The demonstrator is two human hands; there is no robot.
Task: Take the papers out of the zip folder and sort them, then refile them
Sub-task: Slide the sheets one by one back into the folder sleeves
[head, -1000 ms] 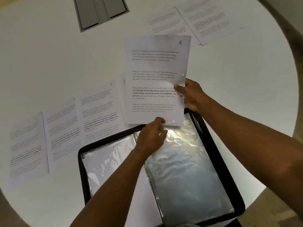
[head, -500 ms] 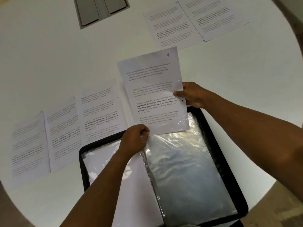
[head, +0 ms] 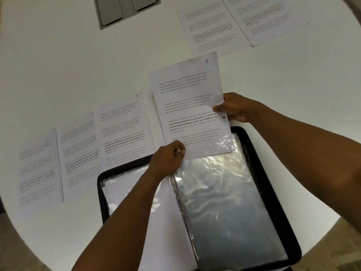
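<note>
A printed sheet marked 4 [head: 190, 106] is held above the top edge of the open black zip folder [head: 273, 182]. My left hand [head: 168, 160] pinches its lower left corner. My right hand [head: 235, 107] pinches its right edge near the punched holes. The sheet's bottom right corner lies inside the crinkled mouth of the clear plastic sleeve [head: 222, 202] on the folder's right half. The folder's left half holds a sleeve with a white sheet [head: 125, 184], partly hidden by my left forearm.
Three printed sheets [head: 78, 153] lie side by side on the white round table [head: 58, 65] left of the folder. Two more sheets [head: 234, 22] lie at the far right. A grey cover panel [head: 125, 10] is set into the table at the top.
The sheet marked 4 came down toward the folder and tilted; its lower right corner has slipped into the sleeve's opening. My left hand shifted left along the bottom edge to the lower left corner.
</note>
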